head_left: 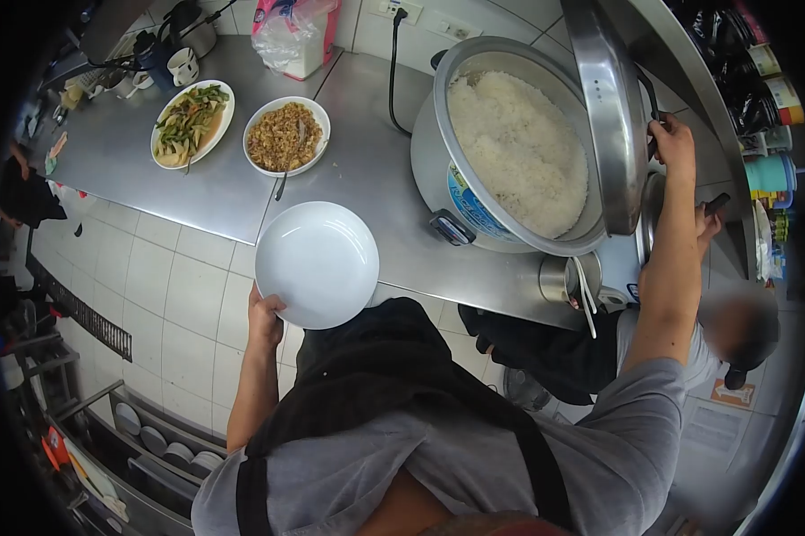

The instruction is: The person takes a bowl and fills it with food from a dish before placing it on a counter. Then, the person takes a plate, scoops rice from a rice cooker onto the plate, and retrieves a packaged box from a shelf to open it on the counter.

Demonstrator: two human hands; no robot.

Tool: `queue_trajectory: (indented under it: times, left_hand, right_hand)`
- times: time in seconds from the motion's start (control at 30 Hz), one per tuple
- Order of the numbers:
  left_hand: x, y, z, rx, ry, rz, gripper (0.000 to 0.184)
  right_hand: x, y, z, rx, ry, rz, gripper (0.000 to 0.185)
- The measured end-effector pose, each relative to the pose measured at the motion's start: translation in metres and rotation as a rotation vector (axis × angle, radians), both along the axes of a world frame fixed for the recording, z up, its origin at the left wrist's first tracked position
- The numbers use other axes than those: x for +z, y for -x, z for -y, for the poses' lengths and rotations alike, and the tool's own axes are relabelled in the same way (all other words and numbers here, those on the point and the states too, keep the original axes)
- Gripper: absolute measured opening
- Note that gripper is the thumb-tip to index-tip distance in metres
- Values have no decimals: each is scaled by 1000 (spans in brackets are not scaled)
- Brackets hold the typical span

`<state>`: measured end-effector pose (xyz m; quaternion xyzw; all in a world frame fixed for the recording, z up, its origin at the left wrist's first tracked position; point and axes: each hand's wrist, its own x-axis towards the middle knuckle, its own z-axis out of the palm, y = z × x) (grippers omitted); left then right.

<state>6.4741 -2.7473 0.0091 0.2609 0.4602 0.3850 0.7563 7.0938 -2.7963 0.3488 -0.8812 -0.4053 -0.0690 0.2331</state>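
An empty white plate [317, 265] is gripped at its lower left rim by my left hand [267, 314], in front of the counter's edge. My right hand [673, 141] is closed on the handle of a large metal lid [610, 116], which is held up on edge at the right side of a big rice cooker [427, 152]. White cooked rice [519, 147] fills much of the open pot. Left of the cooker, a bowl of brown fried food [284, 137] with a spoon [281, 186] stands on the counter, beside an oval plate of green vegetables [192, 125].
A metal container [559, 279] with white-handled utensils stands by the steel counter's [367, 214] front edge, below the cooker. Another person [590, 348] is close on the right, a hand [708, 228] near a black handle. A pink and white package [295, 36] stands at the back.
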Motion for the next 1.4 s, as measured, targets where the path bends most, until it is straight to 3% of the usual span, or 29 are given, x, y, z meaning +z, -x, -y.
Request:
queue_trajectory:
  times: [0.23, 0.47, 0.73, 0.8, 1.07, 1.4]
  left_hand:
    - [-5, 20, -10, 14, -58, -31, 74]
    - [1, 56, 8, 106, -4, -45, 76]
    - [5, 112, 24, 271, -5, -84, 76]
    - [4, 126, 27, 317, -10, -61, 76]
    - [5, 178, 45, 440, -23, -116, 78]
    - [-23, 246, 65, 526, -15, -161, 74]
  right_hand:
    - [-30, -33, -1, 155, 33, 256, 42]
    - [-29, 87, -34, 153, 142, 282, 40]
    - [-8, 236, -89, 315, 148, 209, 38]
    - [-14, 270, -109, 559, -12, 257, 37]
    - [-80, 395, -182, 798, -20, 260, 35]
    - [-163, 429, -207, 720, 124, 305, 30]
